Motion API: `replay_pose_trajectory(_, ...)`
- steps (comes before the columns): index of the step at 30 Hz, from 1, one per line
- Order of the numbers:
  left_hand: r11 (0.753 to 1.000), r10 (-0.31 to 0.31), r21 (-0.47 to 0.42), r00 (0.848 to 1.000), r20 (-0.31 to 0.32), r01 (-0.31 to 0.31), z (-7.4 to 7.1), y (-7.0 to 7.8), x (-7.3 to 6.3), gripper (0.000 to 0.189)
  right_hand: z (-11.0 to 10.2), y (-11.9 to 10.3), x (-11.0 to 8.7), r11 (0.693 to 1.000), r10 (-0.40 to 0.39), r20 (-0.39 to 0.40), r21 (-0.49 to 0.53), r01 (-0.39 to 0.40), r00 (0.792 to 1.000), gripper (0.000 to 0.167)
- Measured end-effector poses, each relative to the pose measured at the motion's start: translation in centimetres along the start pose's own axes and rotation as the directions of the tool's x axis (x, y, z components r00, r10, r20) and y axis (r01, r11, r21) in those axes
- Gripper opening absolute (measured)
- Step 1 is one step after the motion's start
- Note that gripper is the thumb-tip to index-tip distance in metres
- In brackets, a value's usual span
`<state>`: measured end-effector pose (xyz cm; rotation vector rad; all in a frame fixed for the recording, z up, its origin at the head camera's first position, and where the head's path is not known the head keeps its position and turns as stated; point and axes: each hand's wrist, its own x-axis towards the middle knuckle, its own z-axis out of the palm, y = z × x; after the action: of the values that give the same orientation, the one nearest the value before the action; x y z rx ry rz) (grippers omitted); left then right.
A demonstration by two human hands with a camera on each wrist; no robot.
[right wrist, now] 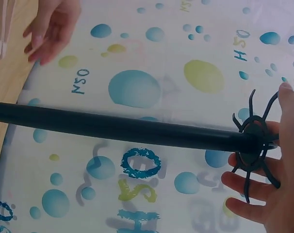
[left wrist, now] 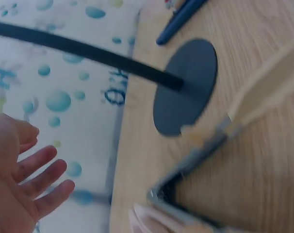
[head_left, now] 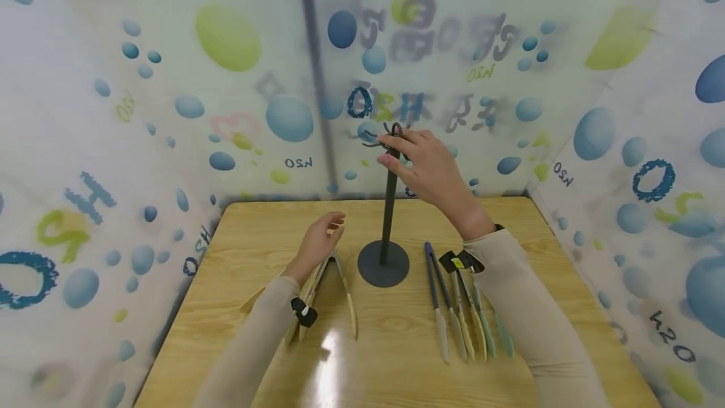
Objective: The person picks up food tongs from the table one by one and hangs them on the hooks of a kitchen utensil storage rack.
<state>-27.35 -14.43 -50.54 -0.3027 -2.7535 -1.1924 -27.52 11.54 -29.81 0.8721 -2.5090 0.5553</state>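
A dark stand with a slim pole (head_left: 389, 206) and a round base (head_left: 383, 274) stands upright on the table. Several curved hooks (right wrist: 247, 187) fan out from its top. My right hand (head_left: 433, 165) is at those hooks, fingers extended behind them and thumb by one hook's tip; whether it presses on them I cannot tell. Nothing hangs from the hooks. Left of the base, my left hand (head_left: 316, 245) hovers with loosely bent fingers and holds nothing. Below it lie spread tongs (head_left: 350, 301) with cream tips, partly hidden by the forearm.
Right of the stand lies a row of tongs: a dark blue pair (head_left: 438, 288) with pale tips, a yellow-tipped pair (head_left: 466, 326) and a green-tipped pair (head_left: 488, 332). A bubble-patterned curtain (head_left: 272, 169) encloses the wooden table (head_left: 391, 357) at the back and sides.
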Motion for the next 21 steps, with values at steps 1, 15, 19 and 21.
replay_pose_trajectory(1,0.999,-0.021,0.025,1.000,-0.010,0.021,-0.5,-0.7,-0.4,0.038,0.0,0.0,0.0,1.000,0.006,0.002,0.001,-0.006,1.000,0.057)
replay_pose_trajectory(15,0.922,-0.275,0.293,0.961,0.034,0.254,-2.8,-7.7,-4.8,0.036,-0.7,-0.6,0.4,0.999,0.030,-0.002,-0.031,-0.030,1.000,0.055)
replay_pose_trajectory(19,0.911,-0.303,0.304,0.952,0.032,0.279,-2.6,-8.7,-5.2,0.034,-0.5,-0.9,0.4,0.996,0.090,-0.003,0.022,-0.089,0.996,0.069)
replay_pose_trajectory(21,0.910,-0.307,0.302,0.952,0.023,0.286,-2.5,-9.1,-5.4,0.033,-0.4,-1.0,0.4,0.993,0.108,0.003,0.045,-0.108,0.994,0.073)
